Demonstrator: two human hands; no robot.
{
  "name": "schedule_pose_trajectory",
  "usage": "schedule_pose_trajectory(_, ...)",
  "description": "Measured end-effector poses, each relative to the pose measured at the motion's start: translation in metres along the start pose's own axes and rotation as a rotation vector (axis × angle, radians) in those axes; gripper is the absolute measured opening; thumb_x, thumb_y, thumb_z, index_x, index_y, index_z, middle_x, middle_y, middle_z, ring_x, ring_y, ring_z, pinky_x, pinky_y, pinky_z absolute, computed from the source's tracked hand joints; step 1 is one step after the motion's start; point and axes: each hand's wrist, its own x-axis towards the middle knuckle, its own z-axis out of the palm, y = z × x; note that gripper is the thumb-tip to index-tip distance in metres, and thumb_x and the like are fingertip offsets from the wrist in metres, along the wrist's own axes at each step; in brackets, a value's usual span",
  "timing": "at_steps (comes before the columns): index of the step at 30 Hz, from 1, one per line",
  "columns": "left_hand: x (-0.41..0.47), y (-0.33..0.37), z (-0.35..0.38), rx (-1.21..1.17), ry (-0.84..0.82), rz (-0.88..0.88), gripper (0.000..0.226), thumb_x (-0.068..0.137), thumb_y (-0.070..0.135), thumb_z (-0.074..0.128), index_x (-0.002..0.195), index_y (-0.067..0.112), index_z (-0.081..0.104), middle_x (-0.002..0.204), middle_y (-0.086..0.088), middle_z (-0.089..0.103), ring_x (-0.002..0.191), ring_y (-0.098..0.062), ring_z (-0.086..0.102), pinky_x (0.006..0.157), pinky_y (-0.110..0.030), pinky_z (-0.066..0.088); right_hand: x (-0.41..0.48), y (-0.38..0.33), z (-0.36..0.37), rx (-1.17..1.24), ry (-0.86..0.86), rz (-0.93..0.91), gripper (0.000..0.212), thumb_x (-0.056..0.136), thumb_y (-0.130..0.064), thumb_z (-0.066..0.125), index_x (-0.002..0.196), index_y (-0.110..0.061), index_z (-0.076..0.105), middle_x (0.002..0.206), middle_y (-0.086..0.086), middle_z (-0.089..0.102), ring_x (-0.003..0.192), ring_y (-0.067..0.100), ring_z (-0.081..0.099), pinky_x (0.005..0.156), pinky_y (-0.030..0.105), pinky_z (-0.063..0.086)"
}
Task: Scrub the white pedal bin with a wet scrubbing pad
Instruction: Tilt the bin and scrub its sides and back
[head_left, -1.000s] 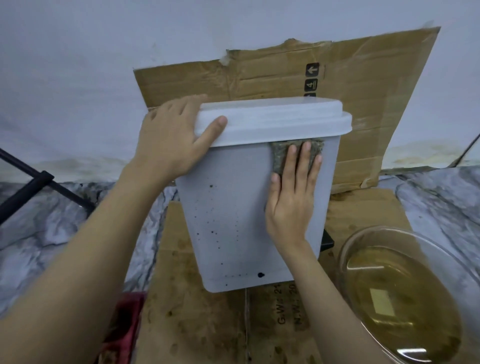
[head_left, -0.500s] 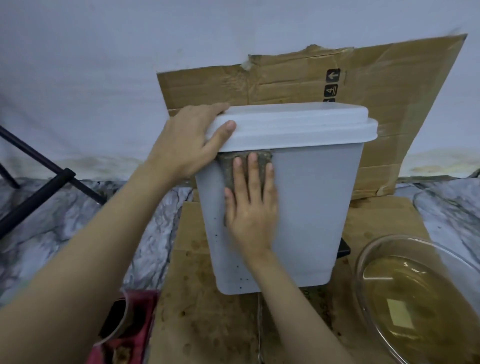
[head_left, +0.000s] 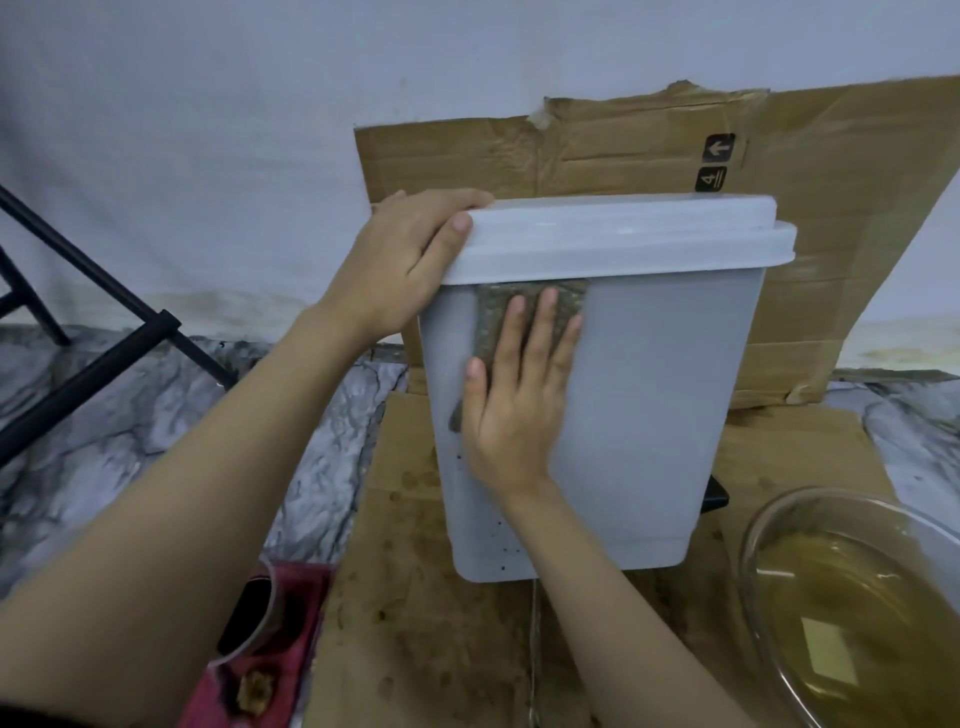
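Note:
The white pedal bin (head_left: 649, 405) stands on flattened cardboard with its lid closed; small dark specks dot its lower left front. My left hand (head_left: 400, 265) grips the lid's left corner, thumb on the front edge and fingers over the top. My right hand (head_left: 514, 395) lies flat with straight fingers on the grey-green scrubbing pad (head_left: 498, 312), pressing it against the upper left of the bin's front, just under the lid. Most of the pad is hidden beneath my palm.
A glass bowl (head_left: 753, 535) of yellowish water sits at the lower right. Cardboard (head_left: 597, 150) leans on the wall behind the bin. A black stand (head_left: 104, 332) crosses the left side. A clear cup (head_left: 249, 618) on a red tray sits at lower left.
My right hand has slid the pad from the right side of the bin's front to the upper left. My left hand keeps its grip on the lid corner.

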Motion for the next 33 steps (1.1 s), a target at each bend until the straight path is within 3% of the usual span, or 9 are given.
schedule_pose_trajectory(2,0.0,-0.001,0.004,-0.001,0.02,0.006,0.04,0.099,0.027,0.029,0.126,0.013,0.056,0.129,0.0,0.059,0.106,0.004,0.041,0.104,-0.046,0.033,-0.007,-0.008,0.005,0.003,-0.035,-0.055,0.057,0.101,-0.03,0.028,0.148,-0.017,-0.001,0.153,0.012,0.016,0.145,0.029,-0.005,0.118,0.041,0.014)
schedule_pose_trajectory(4,-0.002,-0.002,0.006,-0.006,0.032,0.012,0.04,0.1,0.027,0.029,0.124,0.014,0.057,0.127,0.001,0.059,0.103,0.01,0.038,0.105,-0.047,0.032,-0.017,-0.005,0.007,0.002,-0.052,-0.087,0.056,0.101,-0.031,0.026,0.149,-0.02,-0.001,0.159,0.001,-0.001,0.146,0.025,-0.007,0.118,0.039,0.015)
schedule_pose_trajectory(6,-0.001,-0.003,0.007,-0.019,0.019,0.002,0.04,0.1,0.029,0.028,0.124,0.017,0.057,0.127,0.003,0.058,0.11,0.004,0.042,0.108,-0.049,0.028,-0.032,0.003,0.008,-0.022,-0.066,-0.087,0.057,0.101,-0.033,0.026,0.149,-0.022,-0.002,0.158,-0.004,-0.012,0.146,0.024,-0.006,0.116,0.039,0.016)
schedule_pose_trajectory(9,0.001,-0.005,0.01,-0.031,0.019,-0.026,0.042,0.1,0.032,0.025,0.123,0.016,0.057,0.127,0.003,0.057,0.12,-0.011,0.046,0.11,-0.052,0.023,-0.071,0.02,0.003,-0.071,-0.127,-0.07,0.058,0.101,-0.037,0.026,0.15,-0.021,-0.001,0.159,-0.002,-0.012,0.146,0.025,-0.005,0.113,0.04,0.02)
schedule_pose_trajectory(15,-0.002,-0.004,0.02,-0.058,0.118,-0.071,0.038,0.1,0.029,0.028,0.118,0.011,0.057,0.119,0.004,0.057,0.113,-0.011,0.046,0.109,-0.05,0.027,-0.13,0.04,-0.009,-0.186,-0.205,-0.073,0.058,0.102,-0.039,0.024,0.15,-0.017,0.002,0.159,0.003,-0.008,0.146,0.028,-0.003,0.105,0.048,0.031)
schedule_pose_trajectory(20,-0.001,-0.004,0.03,-0.113,0.161,-0.147,0.035,0.102,0.027,0.027,0.117,0.012,0.054,0.122,0.0,0.056,0.129,-0.024,0.043,0.116,-0.047,0.015,-0.082,0.015,0.001,-0.178,-0.194,-0.007,0.055,0.102,-0.038,0.02,0.15,-0.024,-0.004,0.158,-0.002,-0.015,0.146,0.023,-0.011,0.117,0.041,0.005)
schedule_pose_trajectory(23,-0.004,-0.002,0.031,-0.133,0.176,-0.145,0.035,0.102,0.025,0.027,0.12,0.012,0.054,0.126,-0.001,0.055,0.132,-0.021,0.04,0.118,-0.042,0.011,-0.032,0.005,0.007,-0.155,-0.139,0.008,0.055,0.102,-0.037,0.021,0.148,-0.029,-0.009,0.158,0.001,-0.014,0.145,0.021,-0.016,0.119,0.038,-0.003)
schedule_pose_trajectory(26,-0.009,-0.003,0.031,-0.113,0.195,-0.102,0.035,0.102,0.024,0.028,0.125,0.012,0.051,0.129,0.0,0.052,0.13,-0.015,0.038,0.118,-0.044,0.013,-0.025,0.006,0.009,-0.136,-0.113,-0.032,0.055,0.102,-0.036,0.022,0.148,-0.029,-0.007,0.156,-0.003,-0.021,0.145,0.022,-0.015,0.118,0.04,0.002)
schedule_pose_trajectory(33,-0.013,-0.004,0.039,-0.084,0.24,-0.106,0.038,0.102,0.027,0.03,0.134,0.014,0.045,0.138,-0.001,0.047,0.136,-0.018,0.033,0.114,-0.027,0.007,-0.114,0.029,-0.001,-0.154,-0.215,-0.166,0.056,0.101,-0.038,0.027,0.15,-0.024,0.003,0.159,0.003,-0.01,0.146,0.029,-0.005,0.114,0.046,0.016)
